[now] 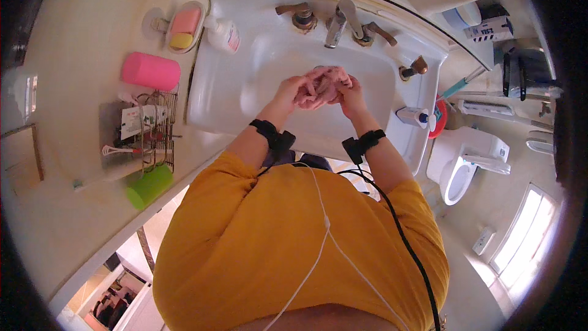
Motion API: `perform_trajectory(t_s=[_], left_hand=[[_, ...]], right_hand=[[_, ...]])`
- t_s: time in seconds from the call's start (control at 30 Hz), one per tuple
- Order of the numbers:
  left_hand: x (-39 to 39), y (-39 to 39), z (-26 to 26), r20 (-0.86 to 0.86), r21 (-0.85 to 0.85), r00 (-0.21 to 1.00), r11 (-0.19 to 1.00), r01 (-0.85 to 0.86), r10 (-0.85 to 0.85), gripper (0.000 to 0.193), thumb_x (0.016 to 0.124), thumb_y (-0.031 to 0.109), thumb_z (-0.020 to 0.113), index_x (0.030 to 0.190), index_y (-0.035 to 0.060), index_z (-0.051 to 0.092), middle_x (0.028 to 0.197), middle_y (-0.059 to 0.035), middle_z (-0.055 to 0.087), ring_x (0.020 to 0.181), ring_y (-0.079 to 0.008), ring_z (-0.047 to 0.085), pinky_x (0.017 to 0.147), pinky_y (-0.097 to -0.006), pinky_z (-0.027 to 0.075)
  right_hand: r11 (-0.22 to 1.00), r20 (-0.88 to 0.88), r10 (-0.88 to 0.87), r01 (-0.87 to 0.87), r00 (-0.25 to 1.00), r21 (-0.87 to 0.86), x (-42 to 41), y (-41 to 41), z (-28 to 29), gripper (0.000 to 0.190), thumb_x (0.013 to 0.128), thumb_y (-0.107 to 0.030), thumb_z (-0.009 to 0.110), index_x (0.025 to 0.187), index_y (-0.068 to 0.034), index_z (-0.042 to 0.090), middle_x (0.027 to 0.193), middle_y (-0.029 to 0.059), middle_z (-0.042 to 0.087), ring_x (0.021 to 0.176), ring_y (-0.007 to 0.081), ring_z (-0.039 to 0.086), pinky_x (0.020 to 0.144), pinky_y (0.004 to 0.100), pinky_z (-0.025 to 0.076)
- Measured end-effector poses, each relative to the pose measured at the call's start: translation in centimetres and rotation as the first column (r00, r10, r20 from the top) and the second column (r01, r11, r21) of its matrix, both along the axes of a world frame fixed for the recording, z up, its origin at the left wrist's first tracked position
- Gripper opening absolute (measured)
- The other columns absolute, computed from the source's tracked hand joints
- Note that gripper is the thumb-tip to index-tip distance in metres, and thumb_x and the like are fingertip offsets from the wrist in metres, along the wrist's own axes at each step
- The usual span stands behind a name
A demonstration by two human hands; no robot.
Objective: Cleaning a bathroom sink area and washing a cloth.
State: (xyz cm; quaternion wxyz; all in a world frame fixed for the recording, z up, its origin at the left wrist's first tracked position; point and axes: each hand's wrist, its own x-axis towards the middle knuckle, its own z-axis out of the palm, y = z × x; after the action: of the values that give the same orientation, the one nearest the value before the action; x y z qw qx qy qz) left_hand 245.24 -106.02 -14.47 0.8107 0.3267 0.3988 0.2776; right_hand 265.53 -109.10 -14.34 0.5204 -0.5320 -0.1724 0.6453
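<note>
Both of my hands hold a bunched pink cloth over the basin of a white sink. My left hand grips its left side, and my right hand grips its right side. The cloth hides most of my fingertips and part of the drain. Just beyond it, the chrome faucet spout points down into the basin; no water can be made out. Worn tap handles stand on either side, one at the left and one at the right.
A white pump bottle stands at the sink's back left, near a soap dish with pink and yellow soaps. Another bottle sits on the right rim. A wire rack hangs at left; a toilet stands at right.
</note>
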Motion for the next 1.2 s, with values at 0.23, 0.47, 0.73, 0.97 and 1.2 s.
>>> perform_trajectory(t_s=[0.23, 0.47, 0.73, 0.97, 1.2], left_hand=[[-1.1, 1.1, 2.4, 0.051, -0.223, 0.94, 0.922, -0.317, 0.336, 0.02, 0.089, 0.024, 0.047, 0.08, 0.0071, 0.052, 0.067, -0.0021, 0.05, 0.068, -0.0135, 0.051, 0.056, -0.0277, 0.039], [-1.6, 2.2, 0.5, 0.489, -0.006, 0.776, 0.891, -0.454, 0.398, 0.021, 0.093, 0.024, 0.043, 0.082, 0.008, 0.052, 0.08, -0.002, 0.053, 0.078, -0.0141, 0.05, 0.07, -0.0284, 0.04], [-1.7, 1.0, -0.1, 0.329, 0.049, 0.823, 0.862, -0.505, 0.463, 0.021, 0.089, 0.024, 0.049, 0.102, 0.0083, 0.052, 0.098, 0.0001, 0.055, 0.095, -0.0119, 0.05, 0.084, -0.0261, 0.039], [4.8, -2.1, 2.0, 0.399, -0.434, 0.812, 0.868, -0.242, 0.426, 0.035, 0.09, 0.038, 0.042, 0.11, 0.0091, 0.048, 0.107, -0.0044, 0.055, 0.097, -0.0181, 0.054, 0.081, -0.0331, 0.045], [6.7, -1.6, -3.1, -0.082, -0.513, 0.638, 0.516, -0.685, 0.765, 0.034, 0.093, 0.038, 0.033, 0.086, 0.0088, 0.05, 0.079, -0.0071, 0.059, 0.071, -0.0194, 0.058, 0.061, -0.0364, 0.048]], right_hand=[[0.997, -0.075, -0.01, 0.004, 0.997, -0.079, 3.4, -0.2, 1.8, 0.045, 0.079, -0.003, 0.057, 0.12, -0.006, 0.041, 0.107, 0.0119, 0.055, 0.077, 0.0203, 0.059, 0.054, 0.0296, 0.05], [0.508, 0.7, 0.632, -0.86, 0.333, -0.05, 2.4, -0.8, 1.4, 0.046, 0.081, -0.021, 0.06, 0.122, -0.009, 0.044, 0.103, 0.0061, 0.059, 0.09, 0.0188, 0.058, 0.074, 0.0293, 0.047], [0.97, -0.353, 0.219, -0.242, 0.909, -0.021, 0.2, 0.0, 3.6, 0.032, 0.085, -0.032, 0.053, 0.108, -0.01, 0.051, 0.107, 0.0043, 0.054, 0.097, 0.0182, 0.053, 0.085, 0.0335, 0.043], [0.985, 0.15, 0.107, -0.084, 0.983, -0.149, -4.6, 0.6, -0.9, 0.028, 0.087, -0.029, 0.048, 0.107, -0.009, 0.05, 0.105, 0.0069, 0.054, 0.099, 0.0261, 0.053, 0.086, 0.0341, 0.042], [0.929, 0.821, 0.164, -0.365, 0.546, 0.058, -6.5, 0.1, 2.9, 0.026, 0.083, -0.027, 0.056, 0.096, -0.004, 0.054, 0.082, 0.0133, 0.058, 0.075, 0.0262, 0.056, 0.067, 0.0355, 0.046]])
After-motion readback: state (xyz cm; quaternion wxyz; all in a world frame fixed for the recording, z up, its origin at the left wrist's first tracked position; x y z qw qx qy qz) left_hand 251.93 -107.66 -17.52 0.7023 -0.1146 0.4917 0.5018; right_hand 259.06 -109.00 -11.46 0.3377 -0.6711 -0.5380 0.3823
